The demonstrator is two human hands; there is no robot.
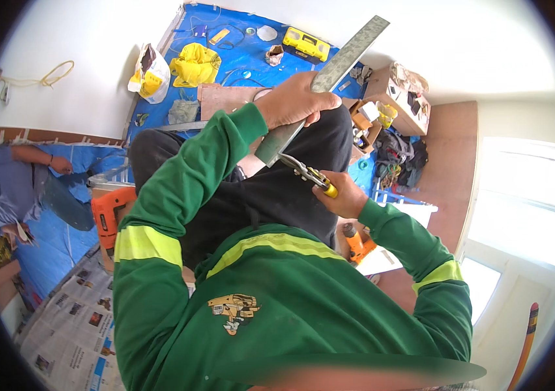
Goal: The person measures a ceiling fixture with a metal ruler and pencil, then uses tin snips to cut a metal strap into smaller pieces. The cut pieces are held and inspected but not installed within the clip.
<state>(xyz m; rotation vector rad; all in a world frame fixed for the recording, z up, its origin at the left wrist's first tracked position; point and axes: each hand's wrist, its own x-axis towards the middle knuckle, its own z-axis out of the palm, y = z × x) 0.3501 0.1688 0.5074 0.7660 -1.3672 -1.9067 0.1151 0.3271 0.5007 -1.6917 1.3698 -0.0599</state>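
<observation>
A long grey metal channel (352, 53) slants up to the right in front of my knees. My left hand (295, 101) is closed round it near its lower end, thumb on top. In my right hand (342, 194) is a pair of tin snips (303, 171) with yellow grips, the fingers wrapped round the handles. The jaws of the snips meet the edge of the channel's lower end; whether they bite into the metal I cannot tell.
Blue sheeting (238, 49) covers the floor, with a yellow toolbox (306, 44), a yellow bag (195, 64) and cardboard boxes (363, 124). An orange power tool (112, 215) is at my left, an orange drill (355, 242) at my right. Another person (10, 186) sits far left.
</observation>
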